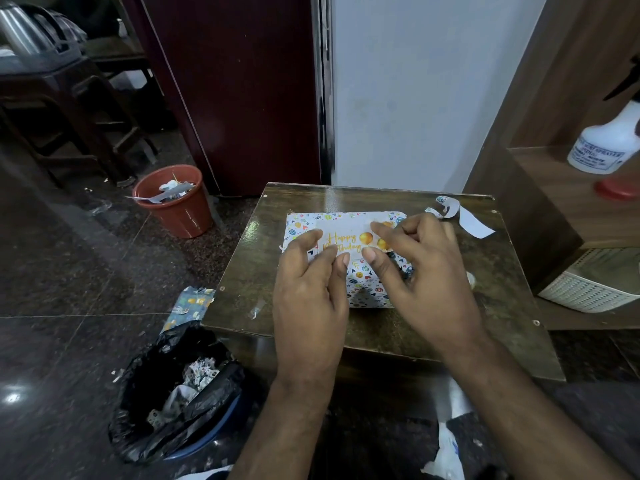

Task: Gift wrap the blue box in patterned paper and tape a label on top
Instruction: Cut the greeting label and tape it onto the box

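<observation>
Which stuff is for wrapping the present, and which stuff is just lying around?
For the job: wrapped box, Happy Birthday label, left hand, right hand, both touching the label.

Lying about: paper strip, orange bin, black rubbish bag, spray bottle.

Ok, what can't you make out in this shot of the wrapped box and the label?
Head view only:
- Label: the left hand and right hand cover its ends and lower edge, so any tape there is hidden.
- Box: fully wrapped; its blue colour does not show.
- Spray bottle: cut off by the right edge, print blurred.
- Black bag: its scraps are too crumpled to identify.
</observation>
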{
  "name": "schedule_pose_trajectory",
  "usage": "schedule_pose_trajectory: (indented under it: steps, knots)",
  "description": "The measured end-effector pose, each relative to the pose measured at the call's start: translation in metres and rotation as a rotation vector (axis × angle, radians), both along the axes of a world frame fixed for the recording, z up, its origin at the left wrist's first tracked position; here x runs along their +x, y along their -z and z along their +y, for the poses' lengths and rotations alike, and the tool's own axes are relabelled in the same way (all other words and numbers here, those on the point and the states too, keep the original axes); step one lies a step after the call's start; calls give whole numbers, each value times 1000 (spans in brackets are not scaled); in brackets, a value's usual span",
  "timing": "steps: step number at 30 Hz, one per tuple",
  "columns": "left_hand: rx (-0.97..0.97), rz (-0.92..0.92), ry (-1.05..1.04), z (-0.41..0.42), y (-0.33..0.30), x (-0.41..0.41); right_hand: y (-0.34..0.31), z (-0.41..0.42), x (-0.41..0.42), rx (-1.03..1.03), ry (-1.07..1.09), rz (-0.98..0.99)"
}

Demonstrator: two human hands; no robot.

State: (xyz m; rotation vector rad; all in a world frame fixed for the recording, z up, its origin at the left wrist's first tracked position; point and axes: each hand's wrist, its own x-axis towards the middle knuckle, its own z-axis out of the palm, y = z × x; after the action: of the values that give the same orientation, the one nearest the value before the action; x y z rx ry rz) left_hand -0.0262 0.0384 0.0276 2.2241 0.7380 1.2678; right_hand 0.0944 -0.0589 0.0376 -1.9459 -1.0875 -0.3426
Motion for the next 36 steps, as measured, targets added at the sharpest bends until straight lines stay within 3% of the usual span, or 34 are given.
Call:
schedule_pose_trajectory:
  steps: [4,8,13,20,27,31,36]
  knots:
    - [130,95,-107,0,-2,-2,2,1,-2,-33,14,-24]
    - [135,91,-129,0,-2,-3,1,0,-4,-71,28,-24]
    - [148,45,-82,-8,-6,-3,-8,-10,-3,-34,1,-3]
    - [226,-60,125,-39,-8,14,-8,-46,20,85,138,85]
    - [84,-114,422,-72,-5,41,16,-84,50,-250,278,191]
    - [-75,-86,543,-84,-7,52,16,-92,56,-371,174,315]
    - [-128,-68,642,-87,4,60,16,-87,59,-507,160,259]
